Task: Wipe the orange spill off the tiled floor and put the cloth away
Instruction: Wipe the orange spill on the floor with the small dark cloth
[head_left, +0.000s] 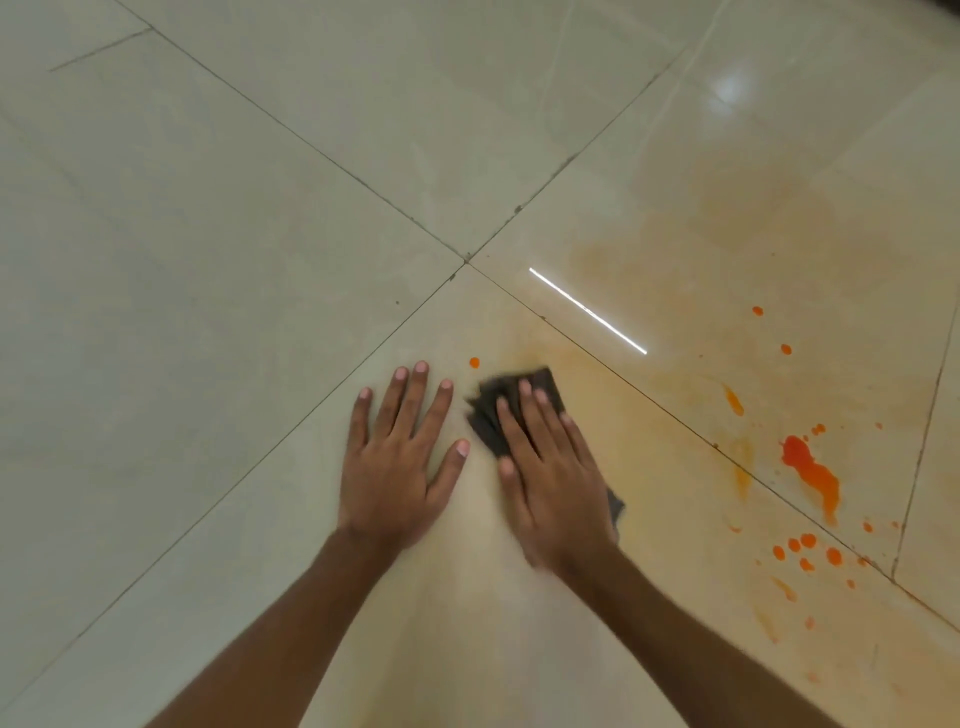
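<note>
My right hand (553, 470) lies flat on a dark folded cloth (491, 410) and presses it onto the cream tiled floor (234, 234). The cloth sticks out beyond my fingertips and past the wrist side. My left hand (402, 457) rests flat on the tile beside it, fingers spread, holding nothing. The thickest orange spill (810, 473) is a bright blotch to the right, with a cluster of drops (805, 551) below it. One single drop (474, 362) sits just ahead of the cloth. A pale orange smear (727, 228) covers the tile further away on the right.
Dark grout lines cross at a tile corner (466, 261) ahead of my hands. A bright strip of reflected light (587, 310) and a lamp glare (730, 88) shine on the glossy right-hand tile. Only floor shows on the left.
</note>
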